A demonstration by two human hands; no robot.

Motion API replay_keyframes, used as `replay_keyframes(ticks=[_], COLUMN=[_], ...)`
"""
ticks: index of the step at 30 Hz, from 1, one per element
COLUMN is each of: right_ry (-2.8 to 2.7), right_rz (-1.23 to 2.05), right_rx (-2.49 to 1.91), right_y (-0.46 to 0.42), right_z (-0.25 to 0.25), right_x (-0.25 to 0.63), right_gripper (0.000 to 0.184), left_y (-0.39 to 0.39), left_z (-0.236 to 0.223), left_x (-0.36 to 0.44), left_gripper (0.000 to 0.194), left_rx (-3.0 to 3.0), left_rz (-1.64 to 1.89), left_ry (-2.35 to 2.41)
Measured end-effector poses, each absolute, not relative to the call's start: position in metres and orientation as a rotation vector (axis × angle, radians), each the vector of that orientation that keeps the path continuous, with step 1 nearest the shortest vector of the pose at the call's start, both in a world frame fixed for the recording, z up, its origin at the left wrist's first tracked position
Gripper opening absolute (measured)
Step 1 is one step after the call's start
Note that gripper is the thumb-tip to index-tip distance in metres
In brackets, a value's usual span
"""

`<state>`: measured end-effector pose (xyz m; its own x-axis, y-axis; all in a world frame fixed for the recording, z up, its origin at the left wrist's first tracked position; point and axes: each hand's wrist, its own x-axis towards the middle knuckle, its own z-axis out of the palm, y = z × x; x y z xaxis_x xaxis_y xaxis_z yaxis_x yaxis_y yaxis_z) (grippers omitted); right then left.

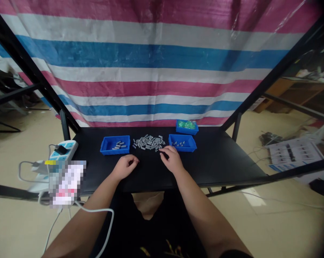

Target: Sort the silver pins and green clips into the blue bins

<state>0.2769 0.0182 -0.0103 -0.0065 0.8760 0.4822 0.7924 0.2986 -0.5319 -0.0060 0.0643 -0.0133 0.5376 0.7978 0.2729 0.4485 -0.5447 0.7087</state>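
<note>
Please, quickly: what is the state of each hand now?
Left hand: half closed, holding nothing visible.
Right hand: half closed beside the grey metal pieces; cannot tell if it holds one.

Three blue trays (114, 152), one left hand (125, 167), one right hand (173, 160), one heap of grey metal pieces (148, 142), perhaps a hundred.

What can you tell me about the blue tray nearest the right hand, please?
This shallow rectangular tray looks like blue moulded plastic, with sloped walls and a rim. It sits flat on the black table, a few small grey metal pieces on its floor. A pile of similar pieces lies to its left; the right hand is close by, apparently not touching it.
</note>
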Motion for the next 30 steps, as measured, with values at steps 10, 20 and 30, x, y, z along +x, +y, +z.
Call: replay_keyframes(ticks=[10, 20, 30], right_ry=[-1.987, -1.924, -1.407], right_rz=[0.096, 0.185, -0.217], right_rx=[-1.502, -1.482, -1.468], right_y=[0.024, 0.024, 0.021], right_z=[-0.018, -0.020, -0.012], right_x=[0.264, 0.268, 0.287], right_gripper=[0.028, 0.016, 0.023], left_y=[0.064, 0.064, 0.064], left_z=[-0.013, -0.013, -0.016], left_x=[-0.005, -0.005, -0.007], left_gripper=[0.018, 0.017, 0.018], left_rx=[2.216, 2.210, 2.227], left_rz=[0.786, 0.802, 0.808], left_ry=[1.003, 1.009, 1.000])
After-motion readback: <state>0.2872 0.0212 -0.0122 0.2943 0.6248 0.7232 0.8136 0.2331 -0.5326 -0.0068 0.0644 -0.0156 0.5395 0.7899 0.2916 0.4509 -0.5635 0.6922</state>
